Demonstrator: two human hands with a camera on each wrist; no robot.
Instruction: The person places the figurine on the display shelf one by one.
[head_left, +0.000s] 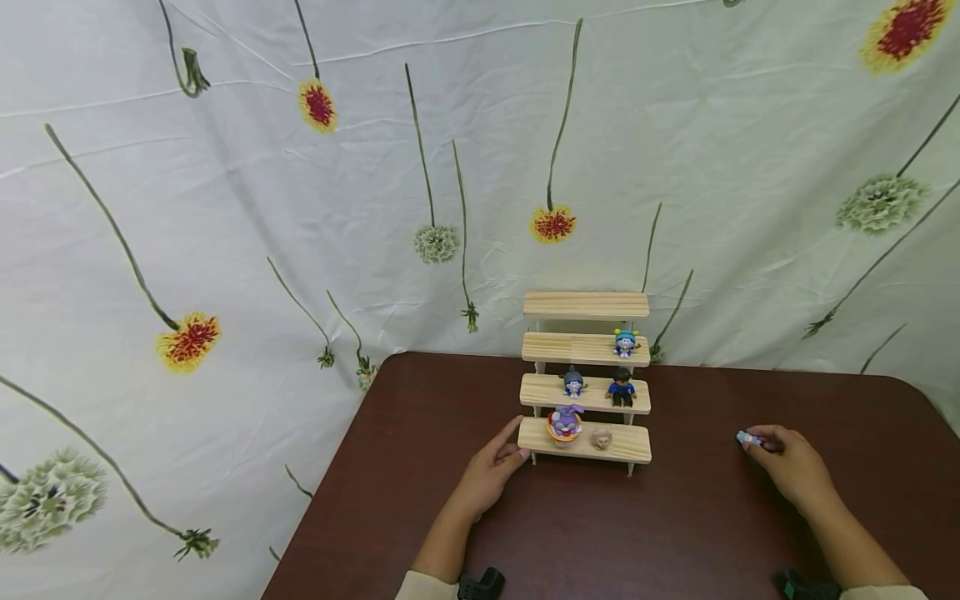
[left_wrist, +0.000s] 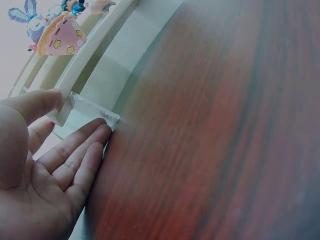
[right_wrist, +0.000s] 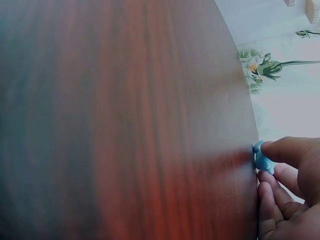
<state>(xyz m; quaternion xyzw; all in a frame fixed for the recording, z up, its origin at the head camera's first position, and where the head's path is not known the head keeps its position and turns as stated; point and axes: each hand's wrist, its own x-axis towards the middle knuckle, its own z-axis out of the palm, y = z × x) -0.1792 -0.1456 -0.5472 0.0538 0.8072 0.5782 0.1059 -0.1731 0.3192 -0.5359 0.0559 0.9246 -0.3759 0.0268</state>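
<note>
A four-step wooden display stand stands at the middle back. My left hand is at the left end of its lowest step, holding that end between thumb and index finger; the other fingers extend beside the clear support. On the right, my right hand pinches a small light-blue figurine between thumb and fingers, low at the tabletop. A purple rabbit figure in a pizza-like cup and a small pale figure sit on the lowest step.
The second step bears a grey-hatted figurine and a dark-haired toy figure in blue. On the third is a figurine with a teal hat. The dark red-brown table meets a flower-printed cloth behind.
</note>
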